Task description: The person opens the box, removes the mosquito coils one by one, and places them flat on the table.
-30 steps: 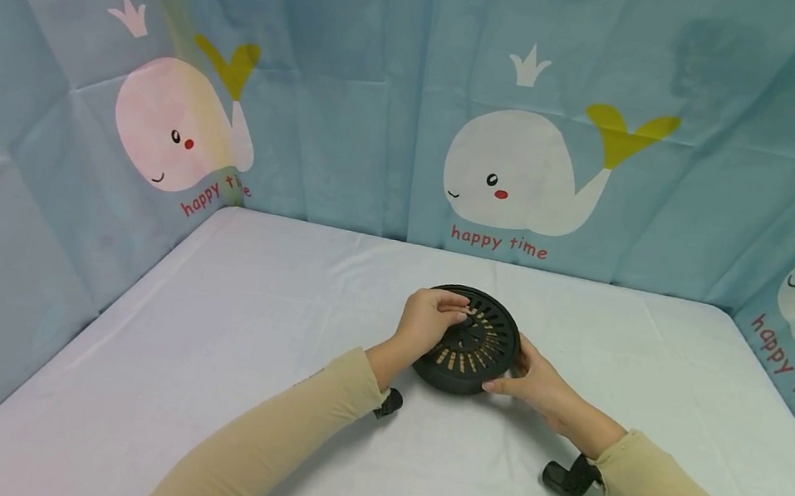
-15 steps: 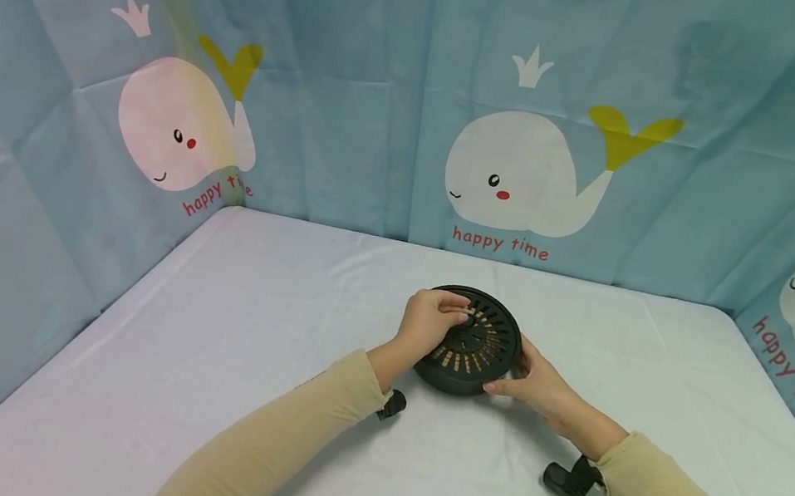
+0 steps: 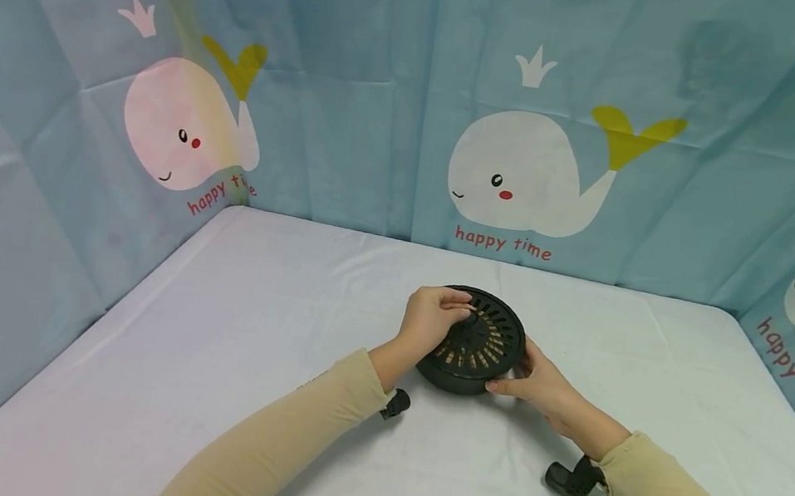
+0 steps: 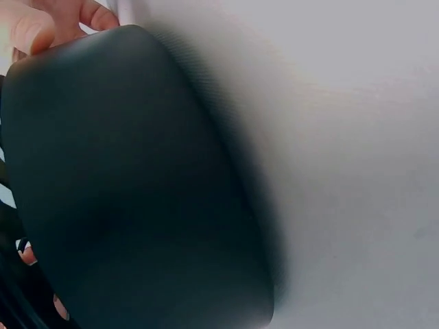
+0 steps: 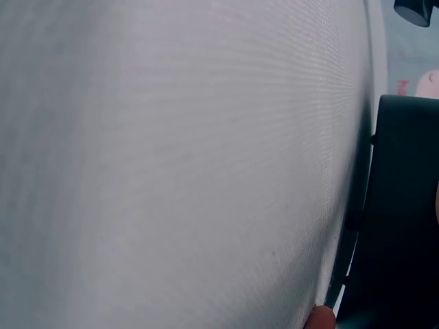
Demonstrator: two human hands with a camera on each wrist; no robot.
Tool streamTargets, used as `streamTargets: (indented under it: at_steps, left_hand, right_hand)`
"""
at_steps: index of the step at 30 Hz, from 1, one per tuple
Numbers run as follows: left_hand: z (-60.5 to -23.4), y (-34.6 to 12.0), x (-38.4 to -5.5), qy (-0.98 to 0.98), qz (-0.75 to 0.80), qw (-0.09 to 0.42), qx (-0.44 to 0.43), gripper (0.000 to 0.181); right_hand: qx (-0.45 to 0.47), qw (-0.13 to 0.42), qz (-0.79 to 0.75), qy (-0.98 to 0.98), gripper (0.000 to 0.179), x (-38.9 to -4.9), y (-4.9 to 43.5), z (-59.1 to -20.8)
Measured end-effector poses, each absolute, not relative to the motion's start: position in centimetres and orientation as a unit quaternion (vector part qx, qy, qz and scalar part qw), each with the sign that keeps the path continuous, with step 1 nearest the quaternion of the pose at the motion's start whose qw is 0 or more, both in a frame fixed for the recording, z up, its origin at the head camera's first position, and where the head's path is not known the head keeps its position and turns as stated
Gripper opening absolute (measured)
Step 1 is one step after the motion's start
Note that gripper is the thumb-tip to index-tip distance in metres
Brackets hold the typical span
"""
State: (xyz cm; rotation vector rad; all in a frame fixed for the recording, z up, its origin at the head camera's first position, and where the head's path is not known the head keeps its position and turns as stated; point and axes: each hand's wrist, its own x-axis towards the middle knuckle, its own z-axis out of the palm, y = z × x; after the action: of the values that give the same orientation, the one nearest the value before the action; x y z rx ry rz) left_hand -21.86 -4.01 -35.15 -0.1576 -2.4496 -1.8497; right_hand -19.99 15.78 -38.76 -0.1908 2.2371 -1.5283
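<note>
A round black container (image 3: 453, 384) stands around the middle of the table, topped by a black lid (image 3: 467, 360) with radial slots. Something tan shows through the slots. My left hand (image 3: 426, 319) reaches over the lid, with thumb and fingertips pinching at a raised part near its centre; the fingers partly hide that part. At the right side my right hand (image 3: 539, 386) grips the container by its rim and wall. The smooth dark wall (image 4: 137, 178) fills much of the left wrist view. In the right wrist view a fingertip (image 5: 320, 319) shows near the container's small feet.
A white cloth covers the table (image 3: 266, 331). Blue curtains (image 3: 350, 150) printed with whales rise behind it and at the sides. Black wrist-camera mounts (image 3: 570, 480) hang under both sleeves.
Less tan shows through the lid's slots than before. Both hands keep their places on the container and its lid; the whole view shifts only slightly.
</note>
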Motion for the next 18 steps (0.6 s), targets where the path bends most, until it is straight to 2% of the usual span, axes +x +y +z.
streamTargets:
  at_steps: [18]
  left_hand:
    - [-33.8, -4.9, -21.6, -0.780, -0.622, 0.052, -0.052, 0.024]
  right_hand:
    - [-0.073, 0.217, -0.553, 0.801, 0.115, -20.0, 15.8, -38.8]
